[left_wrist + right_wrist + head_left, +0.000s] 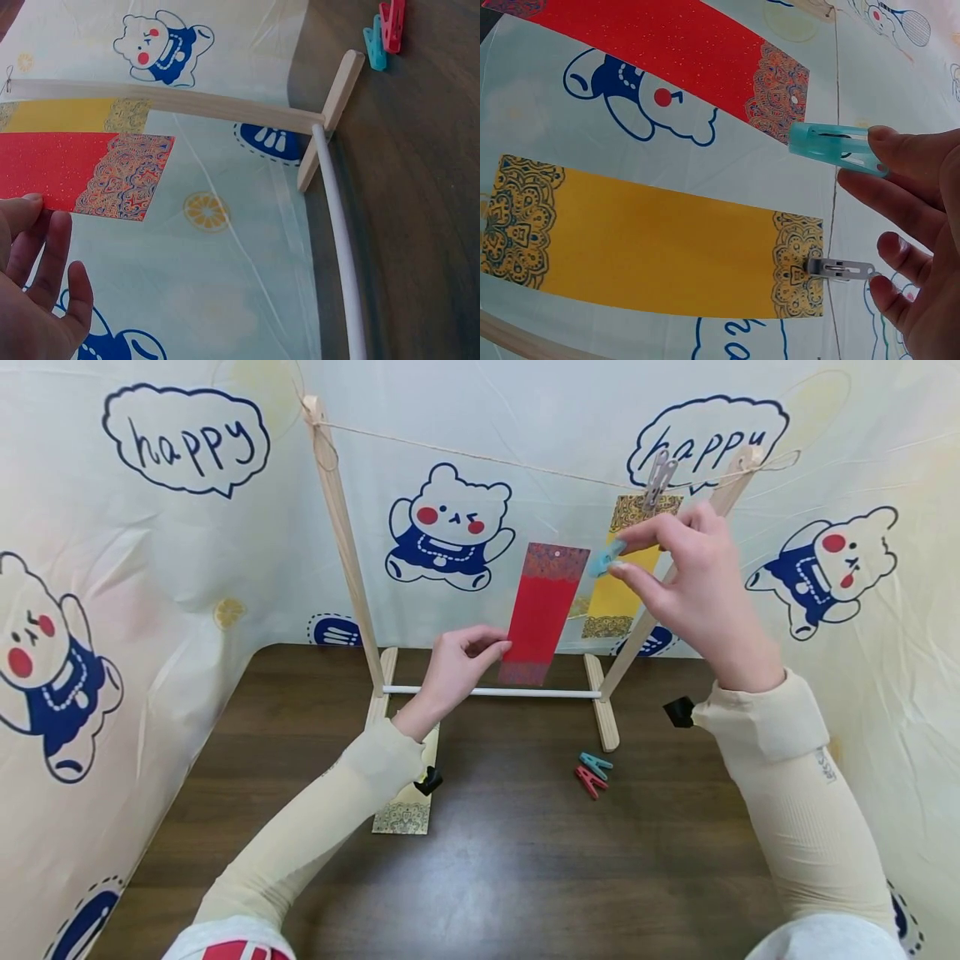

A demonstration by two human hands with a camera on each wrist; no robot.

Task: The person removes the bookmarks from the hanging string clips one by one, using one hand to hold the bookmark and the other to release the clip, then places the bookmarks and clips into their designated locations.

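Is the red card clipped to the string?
No, the left hand pinches the red card by its side edge, and its top end shows apart from the string.

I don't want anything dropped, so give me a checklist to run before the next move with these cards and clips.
1. Red card held: ok, the left hand pinches its long edge.
2. Teal clip in hand: ok, the right hand pinches it.
3. Red card up at the string: not ok, its top edge is below it.
4. Teal clip touching the red card: cannot tell, its nose is by the card's top corner.
5. Yellow card secured: ok, the grey clip holds it at the string.
6. Spares available: ok, a red clip and another teal one lie on the table.
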